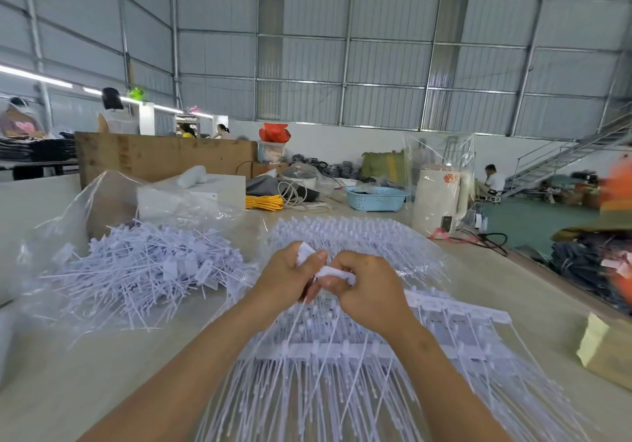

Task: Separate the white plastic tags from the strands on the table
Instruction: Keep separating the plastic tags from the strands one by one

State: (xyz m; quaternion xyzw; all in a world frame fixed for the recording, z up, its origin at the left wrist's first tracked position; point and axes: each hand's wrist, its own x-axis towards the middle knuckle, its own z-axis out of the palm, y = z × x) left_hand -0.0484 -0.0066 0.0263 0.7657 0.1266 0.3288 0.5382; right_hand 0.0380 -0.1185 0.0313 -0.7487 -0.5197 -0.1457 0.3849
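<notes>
- Head view: the left hand (290,275) and right hand (367,286) meet knuckle to knuckle above the table (85,366), each with curled fingers pinching one end of a white plastic tag (333,272).
- The tag's long axis runs roughly from one hand across to the other, with its upper-left end poking out past the left thumb. Neither hand is nearer; both already hold it.
- Thin strands (307,308) trail from below the hands back toward the wrists, so pulling the tag free probably means drawing the hands apart or up and away from that line.
- Under and beyond both hands lie the joined tag strips (359,351), fanning outward on clear film.
- Well out to the side of the left hand sits the loose pile (143,270) of separated pieces on a plastic bag, with bare table between; a drop there looks unobstructed.
- Past the right hand the table edge (533,263) falls away, with a brown paper packet (605,349) near it, so there is less room on that side.
</notes>
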